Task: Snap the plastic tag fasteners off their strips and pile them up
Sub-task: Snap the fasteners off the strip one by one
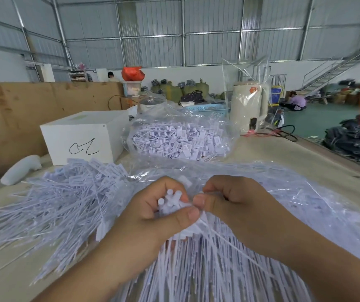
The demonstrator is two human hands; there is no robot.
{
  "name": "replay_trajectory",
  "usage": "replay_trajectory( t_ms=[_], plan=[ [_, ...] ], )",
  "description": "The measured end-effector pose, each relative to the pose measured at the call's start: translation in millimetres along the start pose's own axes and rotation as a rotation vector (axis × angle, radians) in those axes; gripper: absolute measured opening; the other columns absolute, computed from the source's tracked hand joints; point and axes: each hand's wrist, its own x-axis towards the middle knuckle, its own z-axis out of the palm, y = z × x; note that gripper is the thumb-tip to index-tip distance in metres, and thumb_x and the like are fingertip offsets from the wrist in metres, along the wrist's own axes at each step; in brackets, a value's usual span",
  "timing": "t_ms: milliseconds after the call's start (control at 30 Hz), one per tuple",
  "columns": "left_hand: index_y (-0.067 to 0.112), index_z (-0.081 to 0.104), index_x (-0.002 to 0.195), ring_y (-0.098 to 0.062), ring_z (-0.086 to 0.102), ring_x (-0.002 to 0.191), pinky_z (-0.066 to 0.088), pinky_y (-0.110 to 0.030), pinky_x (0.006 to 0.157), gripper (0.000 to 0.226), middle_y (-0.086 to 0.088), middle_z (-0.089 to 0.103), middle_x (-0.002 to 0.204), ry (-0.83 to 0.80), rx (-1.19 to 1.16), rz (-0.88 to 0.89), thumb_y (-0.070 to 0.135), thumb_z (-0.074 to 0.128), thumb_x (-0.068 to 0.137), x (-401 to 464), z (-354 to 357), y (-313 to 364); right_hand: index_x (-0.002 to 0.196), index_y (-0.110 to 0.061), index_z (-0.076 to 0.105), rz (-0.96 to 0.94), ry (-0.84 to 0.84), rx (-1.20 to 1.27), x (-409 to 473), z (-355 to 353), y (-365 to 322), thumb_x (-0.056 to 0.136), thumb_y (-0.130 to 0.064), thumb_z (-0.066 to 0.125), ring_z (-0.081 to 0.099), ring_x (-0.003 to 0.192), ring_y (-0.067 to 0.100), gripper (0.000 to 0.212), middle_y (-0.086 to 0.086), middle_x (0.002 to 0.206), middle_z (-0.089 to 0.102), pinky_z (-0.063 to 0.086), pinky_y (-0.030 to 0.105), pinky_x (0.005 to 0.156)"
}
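Presently my left hand (153, 211) is curled round a bunch of white plastic tag fasteners on their strips (170, 201), thumb pressed across the heads. My right hand (229, 201) pinches one thin strand at the bunch's top. The loose pile of snapped-off white fasteners (66, 192) lies to the left on the table (305, 158), beside a white cardboard box (83, 138)

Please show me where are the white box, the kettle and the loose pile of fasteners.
white box (81, 141): head view, on its front face by the scribble.
kettle (245, 105): head view, on its cream body, under clear plastic.
loose pile (66, 197): head view, on the heap's middle, left of the hands.
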Motion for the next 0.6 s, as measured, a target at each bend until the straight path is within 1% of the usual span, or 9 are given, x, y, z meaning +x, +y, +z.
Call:
replay_trajectory(
  t_ms=[100, 167, 200, 233, 267, 333, 400, 500, 600],
  plan=[
    [0.023, 0.059, 0.065, -0.015, 0.052, 0.056, 0.045, -0.021, 0.048, 0.018, -0.003, 0.056, 0.063, 0.127, -0.053, 0.016, 0.022, 0.076, 0.065, 1, 3, 0, 0.063, -0.020, 0.050, -0.038, 0.207, -0.064, 3, 10, -2, 0.094, -0.038, 0.056, 0.040, 0.040, 0.004, 0.036, -0.020, 0.046, 0.049, 0.035, 0.013, 0.043],
    [0.022, 0.056, 0.066, -0.013, 0.053, 0.054, 0.045, -0.021, 0.049, 0.027, -0.002, 0.056, 0.062, 0.145, -0.038, 0.027, 0.027, 0.083, 0.061, 0, 3, 1, 0.063, -0.014, 0.048, -0.040, 0.422, -0.026, 7, 3, -1, 0.092, -0.044, 0.055, 0.036, 0.038, 0.005, 0.042, -0.013, 0.043, 0.044, 0.033, 0.014, 0.039],
    [0.023, 0.057, 0.067, -0.012, 0.053, 0.053, 0.045, -0.021, 0.049, 0.029, 0.000, 0.057, 0.061, 0.129, -0.040, 0.023, 0.032, 0.083, 0.060, -2, 3, 2, 0.063, -0.012, 0.047, -0.054, 0.483, 0.025, 8, -4, 1, 0.089, -0.048, 0.056, 0.033, 0.037, 0.006, 0.046, -0.010, 0.042, 0.040, 0.029, 0.015, 0.037],
    [0.023, 0.058, 0.068, -0.010, 0.054, 0.051, 0.045, -0.020, 0.048, 0.028, 0.001, 0.057, 0.060, 0.104, -0.054, 0.017, 0.035, 0.081, 0.058, -2, 2, 4, 0.064, -0.010, 0.046, -0.071, 0.480, 0.098, 8, -10, 3, 0.086, -0.053, 0.057, 0.030, 0.038, 0.006, 0.049, -0.009, 0.042, 0.036, 0.026, 0.015, 0.037],
    [0.023, 0.059, 0.070, -0.009, 0.054, 0.051, 0.045, -0.019, 0.047, 0.026, 0.002, 0.057, 0.061, 0.076, -0.072, 0.010, 0.036, 0.078, 0.058, -3, 2, 5, 0.066, -0.008, 0.048, -0.077, 0.400, 0.184, 7, -15, 6, 0.081, -0.058, 0.059, 0.030, 0.040, 0.008, 0.053, -0.008, 0.045, 0.034, 0.027, 0.019, 0.039],
    [0.025, 0.062, 0.073, -0.008, 0.052, 0.054, 0.045, -0.018, 0.049, 0.023, 0.002, 0.055, 0.064, 0.010, -0.075, -0.007, 0.037, 0.076, 0.061, -3, -1, 7, 0.072, -0.010, 0.057, -0.085, 0.121, 0.289, 4, -14, 8, 0.074, -0.065, 0.068, 0.033, 0.046, 0.014, 0.056, -0.003, 0.051, 0.036, 0.028, 0.026, 0.045],
    [0.026, 0.064, 0.076, -0.009, 0.051, 0.057, 0.044, -0.018, 0.051, 0.019, 0.001, 0.054, 0.067, -0.064, -0.053, -0.007, 0.037, 0.074, 0.065, -3, -2, 7, 0.075, -0.013, 0.063, -0.136, -0.049, 0.298, 3, -5, 9, 0.076, -0.055, 0.070, 0.037, 0.047, 0.008, 0.042, -0.007, 0.053, 0.042, 0.031, 0.023, 0.048],
    [0.023, 0.067, 0.080, -0.008, 0.056, 0.057, 0.046, -0.018, 0.052, 0.018, 0.001, 0.061, 0.070, -0.116, -0.076, 0.013, 0.028, 0.077, 0.066, -3, -1, 6, 0.072, -0.015, 0.064, -0.174, -0.045, 0.316, 4, 4, 9, 0.080, -0.038, 0.069, 0.041, 0.046, -0.001, 0.024, -0.014, 0.051, 0.048, 0.032, 0.010, 0.047],
    [0.021, 0.065, 0.081, -0.006, 0.058, 0.059, 0.047, -0.018, 0.053, 0.027, 0.004, 0.066, 0.069, -0.068, -0.033, 0.005, 0.011, 0.082, 0.064, -2, 1, 2, 0.074, -0.014, 0.066, -0.142, 0.037, 0.365, 4, 11, 8, 0.076, -0.042, 0.075, 0.041, 0.046, 0.003, 0.029, -0.010, 0.053, 0.050, 0.032, 0.014, 0.047]
  ],
)
